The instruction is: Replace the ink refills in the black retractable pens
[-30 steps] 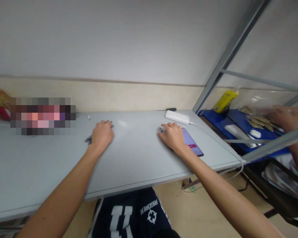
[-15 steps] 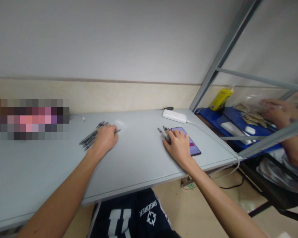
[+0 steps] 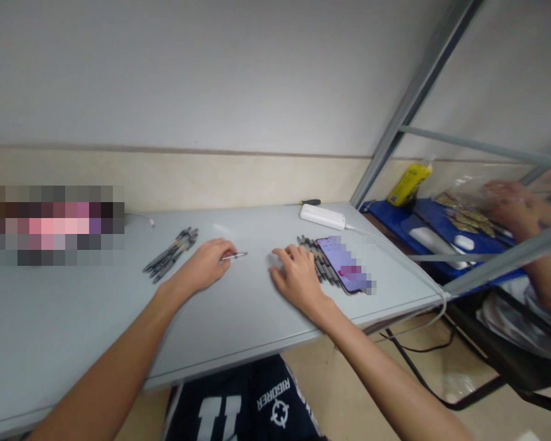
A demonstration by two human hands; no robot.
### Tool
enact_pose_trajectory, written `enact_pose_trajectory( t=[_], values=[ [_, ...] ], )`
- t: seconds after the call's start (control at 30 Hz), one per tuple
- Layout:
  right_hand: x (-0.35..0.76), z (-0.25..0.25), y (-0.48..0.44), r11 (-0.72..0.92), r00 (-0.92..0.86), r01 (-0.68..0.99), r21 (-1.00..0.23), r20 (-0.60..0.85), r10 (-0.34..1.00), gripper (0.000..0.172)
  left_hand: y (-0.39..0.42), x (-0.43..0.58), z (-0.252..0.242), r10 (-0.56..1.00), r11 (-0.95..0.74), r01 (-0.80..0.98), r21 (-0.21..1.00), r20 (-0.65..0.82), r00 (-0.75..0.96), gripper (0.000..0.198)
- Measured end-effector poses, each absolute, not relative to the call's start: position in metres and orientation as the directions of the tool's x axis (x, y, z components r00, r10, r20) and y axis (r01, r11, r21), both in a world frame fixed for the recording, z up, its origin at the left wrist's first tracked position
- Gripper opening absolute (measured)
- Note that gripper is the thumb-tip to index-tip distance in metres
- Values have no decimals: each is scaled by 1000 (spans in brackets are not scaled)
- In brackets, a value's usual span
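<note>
Between the fingers of my left hand (image 3: 210, 262) is a slim pen (image 3: 236, 255), its tip pointing right over the table. A bundle of dark and clear pens (image 3: 171, 254) lies slantwise to the left of that hand. My right hand (image 3: 295, 272) has its thumb and fingers apart with nothing between them, low over the table. Just right of it, a row of pens (image 3: 324, 264) lies side by side, partly covered by the hand. A phone (image 3: 342, 263) with a lit screen lies against that row.
A white power strip (image 3: 322, 216) and a screwdriver (image 3: 310, 202) lie by the wall. The strip's cable runs along the table's right side. Beyond a metal frame post (image 3: 411, 110), another person's hands (image 3: 509, 202) are over a blue table (image 3: 425, 214) with a yellow pack (image 3: 409, 184).
My left hand has moved right, away from the bundle, with the pen in it. My right hand has shifted left off the row of pens, and its fingers have opened.
</note>
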State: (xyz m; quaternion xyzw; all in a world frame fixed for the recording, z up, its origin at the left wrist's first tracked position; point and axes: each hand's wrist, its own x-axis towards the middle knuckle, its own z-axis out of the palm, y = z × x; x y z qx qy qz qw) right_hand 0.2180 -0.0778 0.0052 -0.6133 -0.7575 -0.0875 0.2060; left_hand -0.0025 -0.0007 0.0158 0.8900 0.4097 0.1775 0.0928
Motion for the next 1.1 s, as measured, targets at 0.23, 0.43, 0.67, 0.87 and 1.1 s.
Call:
enact_pose_trajectory(
  t=[0.23, 0.43, 0.67, 0.87, 1.1],
  values=[
    [199, 12, -45, 450, -394, 810, -377, 218, 893, 29, -22, 30, 9, 607, -777, 427, 462, 370, 704, 16],
    [215, 8, -38, 419, -334, 667, -616, 256, 907, 22, -20, 26, 6, 691, -704, 495, 509, 331, 643, 25],
    [219, 8, -40, 361, -156, 538, -762, 331, 931, 21, -8, 10, 12, 674, -738, 568, 364, 386, 629, 23],
    [226, 10, -39, 196, -242, 424, -884, 98, 965, 42, -10, 11, 18, 668, -738, 617, 273, 425, 611, 27],
    [233, 31, -29, 78, -464, 377, -923, -116, 878, 20, -19, 25, 20, 540, -738, 639, -218, 378, 752, 27]
  ],
)
